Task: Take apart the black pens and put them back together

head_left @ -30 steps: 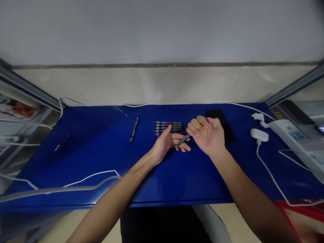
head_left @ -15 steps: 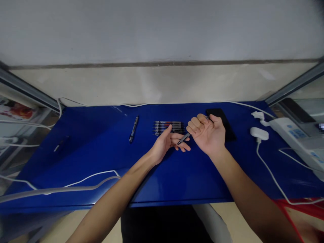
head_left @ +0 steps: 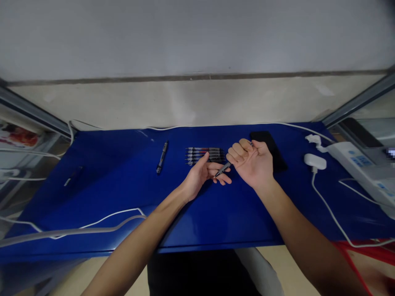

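Observation:
My right hand (head_left: pixel 253 162) is curled into a fist around a grey pen (head_left: pixel 222 169), palm turned up, with the pen's tip sticking out to the left. My left hand (head_left: pixel 203 174) is palm up just beside it, its fingers touching the pen's tip end. Both hands hover over the blue table (head_left: pixel 123 185). Right behind them lies a neat row of several pens (head_left: pixel 203 155). A single dark pen (head_left: pixel 162 157) lies apart to the left.
A black phone (head_left: pixel 270 150) lies behind my right hand. A white charger block (head_left: pixel 314 161) with its cable and a white device (head_left: pixel 367 170) are at the right. White cables (head_left: pixel 92 224) cross the left front of the table. A small dark item (head_left: pixel 71 176) lies far left.

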`<state>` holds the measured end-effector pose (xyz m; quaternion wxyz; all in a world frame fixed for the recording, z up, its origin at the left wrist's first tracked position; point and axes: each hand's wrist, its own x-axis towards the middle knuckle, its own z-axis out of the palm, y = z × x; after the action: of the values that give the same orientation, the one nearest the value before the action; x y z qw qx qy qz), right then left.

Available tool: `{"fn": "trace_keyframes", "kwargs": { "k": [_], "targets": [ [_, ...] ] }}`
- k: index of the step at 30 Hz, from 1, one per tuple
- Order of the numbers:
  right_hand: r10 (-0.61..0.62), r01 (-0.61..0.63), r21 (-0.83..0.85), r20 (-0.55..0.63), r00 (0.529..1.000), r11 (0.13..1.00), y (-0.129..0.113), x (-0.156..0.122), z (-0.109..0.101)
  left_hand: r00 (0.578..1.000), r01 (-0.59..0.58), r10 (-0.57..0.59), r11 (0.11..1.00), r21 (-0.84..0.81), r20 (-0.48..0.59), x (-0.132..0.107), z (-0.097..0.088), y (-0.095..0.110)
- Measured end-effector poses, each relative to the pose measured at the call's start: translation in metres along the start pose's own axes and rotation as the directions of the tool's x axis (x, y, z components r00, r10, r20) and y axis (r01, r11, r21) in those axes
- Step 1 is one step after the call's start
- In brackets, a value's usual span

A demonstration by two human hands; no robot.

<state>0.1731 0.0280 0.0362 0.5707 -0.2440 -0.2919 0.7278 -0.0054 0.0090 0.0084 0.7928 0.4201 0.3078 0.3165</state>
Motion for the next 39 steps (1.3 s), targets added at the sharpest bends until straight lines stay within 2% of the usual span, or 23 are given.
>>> {"fn": "trace_keyframes", "kwargs": {
  "k": [11,17,20,22,24,26,28,31,34,37,39],
  "targets": [
    [-0.023,0.021,-0.079,-0.032,0.999,0.997,-0.002,0.0,0.002,1.0,-0.028,0.028,1.0,0.011,0.002,0.0,-0.001,-0.003],
    [-0.04,0.036,-0.104,-0.036,0.999,0.994,0.001,0.004,0.002,0.98,-0.142,0.167,0.966,0.214,-0.104,-0.002,0.005,-0.001],
    [-0.141,0.126,-0.229,-0.051,0.989,0.965,0.007,0.007,0.001,0.95,-0.21,0.255,0.949,0.236,-0.179,-0.005,0.003,0.007],
    [-0.243,0.208,-0.385,-0.045,0.969,0.899,0.012,0.007,-0.001,0.903,-0.28,0.339,0.93,0.238,-0.262,-0.006,-0.003,0.014],
    [-0.309,0.25,-0.562,-0.01,0.951,0.789,0.016,0.004,-0.001,0.831,-0.357,0.413,0.909,0.213,-0.372,-0.006,-0.013,0.02],
    [-0.299,0.257,-0.711,0.068,0.952,0.655,0.02,-0.001,0.0,0.754,-0.432,0.444,0.89,0.143,-0.484,-0.005,-0.023,0.024],
    [-0.232,0.283,-0.818,0.189,0.954,0.5,0.023,-0.006,0.003,0.708,-0.502,0.446,0.863,0.055,-0.548,-0.003,-0.029,0.026],
    [-0.132,0.381,-0.882,0.358,0.924,0.278,0.03,-0.013,0.008,0.71,-0.543,0.451,0.839,-0.013,-0.541,-0.002,-0.029,0.026],
    [-0.065,0.449,-0.882,0.445,0.893,0.14,0.038,-0.015,0.01,0.757,-0.486,0.431,0.874,0.019,-0.491,-0.003,-0.024,0.025],
    [-0.002,0.458,-0.882,0.461,0.888,0.111,0.044,-0.015,0.008,0.788,-0.408,0.417,0.905,0.123,-0.453,-0.008,-0.026,0.03],
    [0.018,0.433,-0.892,0.439,0.898,0.13,0.043,-0.014,0.007,0.759,-0.373,0.453,0.891,0.257,-0.468,-0.012,-0.036,0.037]
  ]
}}
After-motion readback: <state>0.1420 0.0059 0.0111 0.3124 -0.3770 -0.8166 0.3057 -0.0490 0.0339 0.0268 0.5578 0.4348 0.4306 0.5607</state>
